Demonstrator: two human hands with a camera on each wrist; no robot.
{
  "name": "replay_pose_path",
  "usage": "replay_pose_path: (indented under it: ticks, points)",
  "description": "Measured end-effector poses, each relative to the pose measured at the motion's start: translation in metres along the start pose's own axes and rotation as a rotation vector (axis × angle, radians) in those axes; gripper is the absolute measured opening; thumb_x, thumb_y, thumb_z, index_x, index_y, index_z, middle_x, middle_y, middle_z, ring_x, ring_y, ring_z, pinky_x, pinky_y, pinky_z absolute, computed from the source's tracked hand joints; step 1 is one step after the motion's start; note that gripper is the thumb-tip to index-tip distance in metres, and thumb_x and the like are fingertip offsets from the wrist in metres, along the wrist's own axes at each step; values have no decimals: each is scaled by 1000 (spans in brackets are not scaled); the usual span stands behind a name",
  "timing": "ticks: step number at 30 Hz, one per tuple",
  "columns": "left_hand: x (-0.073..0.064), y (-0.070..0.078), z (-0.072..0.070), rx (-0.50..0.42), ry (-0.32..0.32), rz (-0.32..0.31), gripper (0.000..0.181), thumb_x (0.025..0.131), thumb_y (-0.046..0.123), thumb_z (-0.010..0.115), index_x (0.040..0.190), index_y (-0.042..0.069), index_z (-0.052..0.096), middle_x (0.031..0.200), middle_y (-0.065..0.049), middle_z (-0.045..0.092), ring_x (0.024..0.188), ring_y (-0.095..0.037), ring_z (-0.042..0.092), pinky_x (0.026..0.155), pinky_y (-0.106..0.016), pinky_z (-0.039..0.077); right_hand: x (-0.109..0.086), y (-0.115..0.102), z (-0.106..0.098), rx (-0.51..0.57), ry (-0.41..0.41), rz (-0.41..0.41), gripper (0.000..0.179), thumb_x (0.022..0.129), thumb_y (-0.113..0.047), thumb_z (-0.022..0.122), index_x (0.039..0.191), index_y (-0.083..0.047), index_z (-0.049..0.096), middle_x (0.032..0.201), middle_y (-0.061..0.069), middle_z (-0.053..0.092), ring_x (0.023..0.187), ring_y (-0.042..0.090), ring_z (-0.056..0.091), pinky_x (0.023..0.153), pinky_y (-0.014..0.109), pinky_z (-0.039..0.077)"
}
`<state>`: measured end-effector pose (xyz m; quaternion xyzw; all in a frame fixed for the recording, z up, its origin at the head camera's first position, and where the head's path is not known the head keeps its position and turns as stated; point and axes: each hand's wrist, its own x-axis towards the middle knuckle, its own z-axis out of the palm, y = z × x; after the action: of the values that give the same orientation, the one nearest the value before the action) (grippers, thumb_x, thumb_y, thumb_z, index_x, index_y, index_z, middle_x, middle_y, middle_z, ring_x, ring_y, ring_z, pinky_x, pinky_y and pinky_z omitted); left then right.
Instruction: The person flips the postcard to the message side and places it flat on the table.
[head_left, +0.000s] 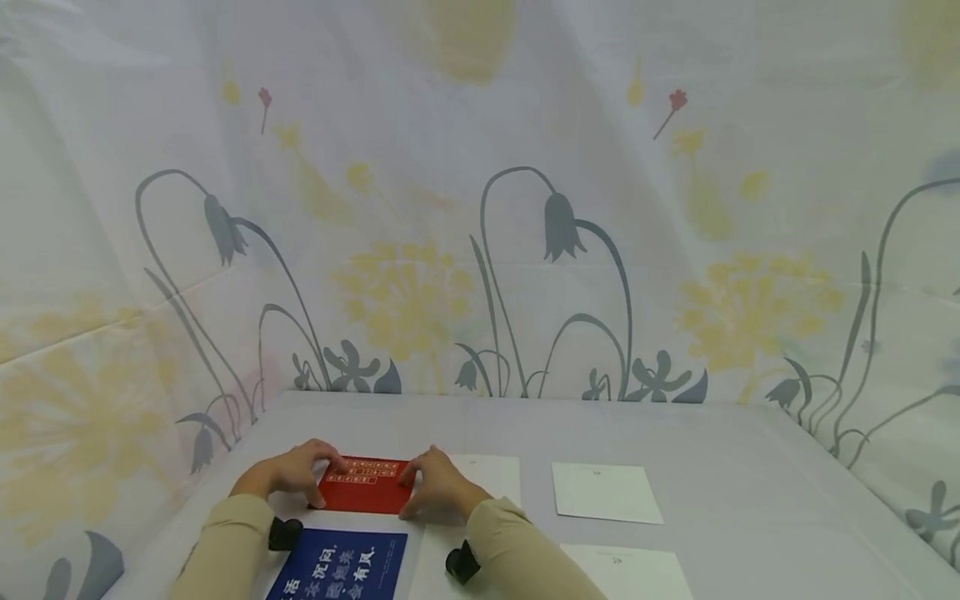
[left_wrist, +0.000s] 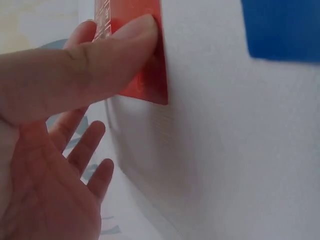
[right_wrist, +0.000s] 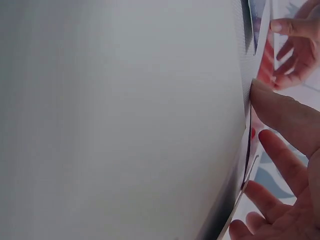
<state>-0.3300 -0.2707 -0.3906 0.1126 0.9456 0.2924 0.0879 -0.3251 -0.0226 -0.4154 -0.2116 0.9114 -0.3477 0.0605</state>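
Observation:
A red card [head_left: 367, 497] with rows of gold boxed characters lies toward the left of the table, between both hands. At its left end, my left hand [head_left: 296, 471] grips it with the thumb on the near side and a finger over the printed face. The left wrist view shows that thumb [left_wrist: 132, 37] against the red corner, the other fingers spread. My right hand [head_left: 441, 485] holds the card's right end between thumb and fingers. A blue card [head_left: 345, 562] with white writing lies just below the red one.
White cards lie right of the red card: one [head_left: 495, 475] partly behind my right hand, another [head_left: 607, 493] farther right, and one [head_left: 637, 575] at the near edge. A flower-patterned curtain [head_left: 420, 208] hangs behind the table. A pale sheet [right_wrist: 125, 120] fills most of the right wrist view.

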Motion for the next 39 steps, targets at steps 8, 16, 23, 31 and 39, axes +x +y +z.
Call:
replay_pose_path:
  ticks: [8,16,23,31,39]
  points:
    - [-3,-5,1,-168,4,58,52,60,-16,75,104,5,59,124,-19,31,103,-41,46,78,-44,52,-4,-6,-3,-33,21,-6,38,62,-9,85,97,-10,72,108,10,54,109,29,46,94,42,41]
    - [-10,-13,0,-227,68,65,56,68,-8,75,118,3,52,127,-25,31,96,-35,53,73,-43,53,-5,-8,-6,27,96,-83,36,67,-2,79,102,1,70,93,4,57,83,17,53,75,27,47]
    - [-8,-14,-2,-287,208,51,62,80,5,71,129,-8,35,109,-23,52,90,-30,60,76,-43,52,-4,-7,-9,228,165,-56,31,77,1,66,107,8,65,109,11,57,80,19,57,69,28,52]
    - [-7,-20,-2,-303,321,-20,46,83,19,71,111,-13,53,96,-14,62,87,-26,60,76,-40,52,0,-9,-10,399,254,8,33,79,0,64,111,4,64,108,15,59,80,18,63,64,27,53]
    - [-8,-21,0,-418,384,-46,39,85,19,70,107,-10,57,96,-14,64,89,-26,63,77,-36,54,0,-11,-13,556,331,-5,22,82,0,64,103,6,66,82,5,64,76,19,64,70,31,54]
